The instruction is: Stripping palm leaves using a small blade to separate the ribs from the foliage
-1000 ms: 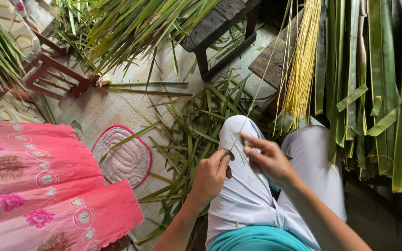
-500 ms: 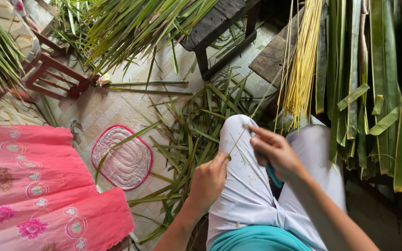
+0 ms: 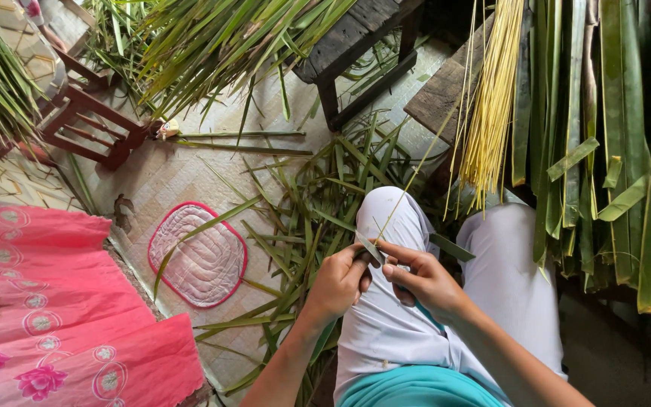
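Observation:
My left hand (image 3: 337, 283) and my right hand (image 3: 425, 280) meet over my knee in white trousers (image 3: 397, 332). Both pinch a narrow green palm leaf strip (image 3: 450, 247), whose end sticks out to the right. From between my fingers a thin pale midrib (image 3: 408, 185) runs up and to the right. A bit of a teal handle (image 3: 429, 315) shows under my right hand; whether that hand grips it is unclear.
A bundle of yellow midribs (image 3: 491, 98) and long green leaf strips (image 3: 604, 151) hang at the right. Loose leaves (image 3: 310, 203) litter the floor ahead. Beyond are a dark wooden bench (image 3: 356, 38), a red stool (image 3: 92, 128), a pink-rimmed mat (image 3: 199, 256) and pink embroidered cloth (image 3: 39, 316).
My right hand, which had drawn up and to the right along the midrib, has come back down beside my left hand. The pink cloth has slid left and down.

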